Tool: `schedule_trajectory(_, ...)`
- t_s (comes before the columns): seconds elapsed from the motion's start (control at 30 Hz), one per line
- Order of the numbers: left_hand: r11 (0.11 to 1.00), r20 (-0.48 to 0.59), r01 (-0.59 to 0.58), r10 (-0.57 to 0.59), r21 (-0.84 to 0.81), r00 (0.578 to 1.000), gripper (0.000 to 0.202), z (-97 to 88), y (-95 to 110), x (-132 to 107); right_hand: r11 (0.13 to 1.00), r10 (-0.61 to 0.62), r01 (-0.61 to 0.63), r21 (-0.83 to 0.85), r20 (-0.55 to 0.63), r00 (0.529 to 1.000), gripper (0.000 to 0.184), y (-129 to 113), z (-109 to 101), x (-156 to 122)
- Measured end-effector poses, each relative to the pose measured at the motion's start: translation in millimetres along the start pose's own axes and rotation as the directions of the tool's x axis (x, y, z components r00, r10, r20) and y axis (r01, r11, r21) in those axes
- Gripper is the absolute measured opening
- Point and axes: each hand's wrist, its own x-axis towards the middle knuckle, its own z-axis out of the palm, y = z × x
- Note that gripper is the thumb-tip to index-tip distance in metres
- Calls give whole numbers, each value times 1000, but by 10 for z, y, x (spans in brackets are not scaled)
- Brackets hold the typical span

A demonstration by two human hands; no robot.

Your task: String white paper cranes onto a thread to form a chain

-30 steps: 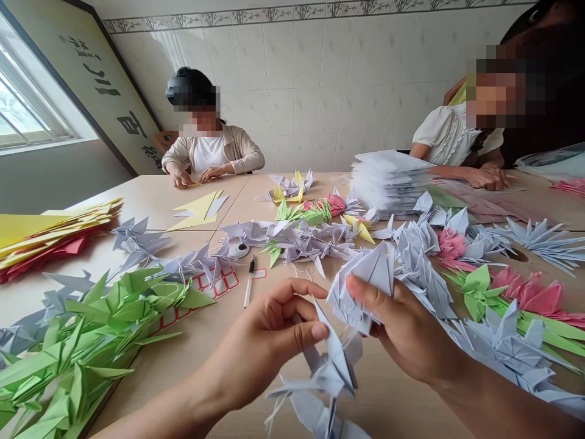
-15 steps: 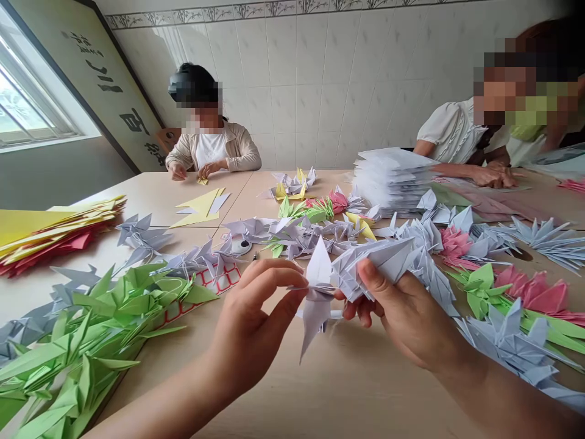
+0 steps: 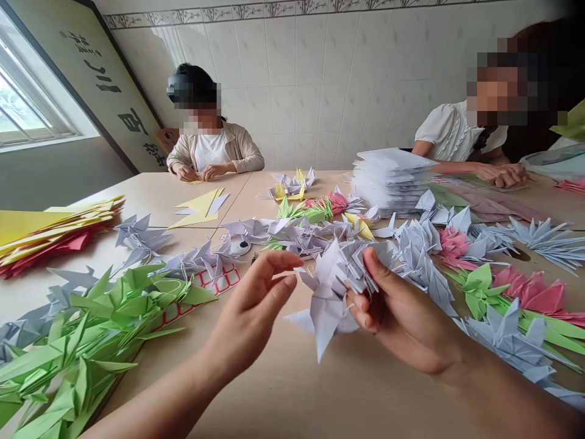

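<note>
**Two hands up, white crane bunch [image 3: 336, 283] held over the worktop [image 3: 292, 396]**

Right hand [image 3: 402, 323]: closed on the crane bunch from the right, thumb on top, fingers underneath. The bunch sits mid-frame, lifted off the worktop, with one long point hanging down.

Left hand [image 3: 256, 311]: just beside the bunch on its left. Thumb and forefinger narrow, nearly meeting. Can't tell if a thread is pinched there.

Surface:
- Pale beige worktop made of tables pushed together, seams visible.
- Near left: a big pile of green cranes [image 3: 91, 329], with grey cranes [image 3: 137, 235] behind it.
- Far left: a stack of yellow and red sheets [image 3: 50, 235].
- A sheet with a red grid [image 3: 214, 280] lies partly under the cranes, near the left hand.
- Centre: a scatter of white, green, yellow and pink cranes.
- Right: white cranes mixed with pink cranes [image 3: 534, 296] and green ones, running to the edge.
- Back right: a tall stack of white paper [image 3: 390, 177].
- Far side: a loose yellow sheet [image 3: 201, 207].

Room:
- White tiled wall [image 3: 320, 79] with a patterned border strip at the top.
- Window [image 3: 27, 103] at left.
- A dark-framed board [image 3: 105, 79] with black characters leans beside the window.
- Two other people are seated. One, in a beige cardigan [image 3: 237, 149], is at the far side with both hands on a yellow piece. The other, in a white blouse [image 3: 452, 137], is at right with hands resting on the worktop.
</note>
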Motion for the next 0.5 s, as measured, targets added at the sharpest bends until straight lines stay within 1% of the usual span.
schedule_trajectory(0.03, 994, 10, 47, -46, -95, 999, 16, -4, -7, 12, 1000, 2, -2, 28, 2, 1000, 42, -3, -4, 2)
schedule_trajectory(0.07, 984, 29, 73, -69, -165, 997, 20, -8, -15, 22, 998, 7, -7, 55, 8, 1000, 41, -6, -8, 2)
schedule_trajectory(0.1, 975, 54, 86, -76, -203, 996, 26, -10, -25, 28, 997, 13, -14, 82, 16, 1000, 39, -8, -10, 1)
schedule_trajectory(0.17, 977, 108, 90, -69, -195, 992, 37, -8, -43, 26, 992, 14, -20, 122, 48, 999, 36, -13, -10, -2)
schedule_trajectory(0.27, 993, 179, 86, -70, -82, 981, 46, 18, -52, -5, 989, 2, -14, 144, 85, 996, 34, -17, 3, 0)
schedule_trajectory(0.37, 997, 237, 66, -56, -36, 970, 41, 49, -30, -39, 993, 0, -8, 117, 74, 997, 36, -6, 20, 6)
schedule_trajectory(0.43, 995, 249, 57, -36, -78, 968, 34, 59, -9, -48, 997, 0, -6, 74, 72, 997, 40, 16, 23, 5)
schedule_trajectory(0.5, 987, 259, 82, -44, -138, 965, 28, 61, 10, -43, 1000, 5, -7, 24, 79, 997, 44, 45, 15, -1)
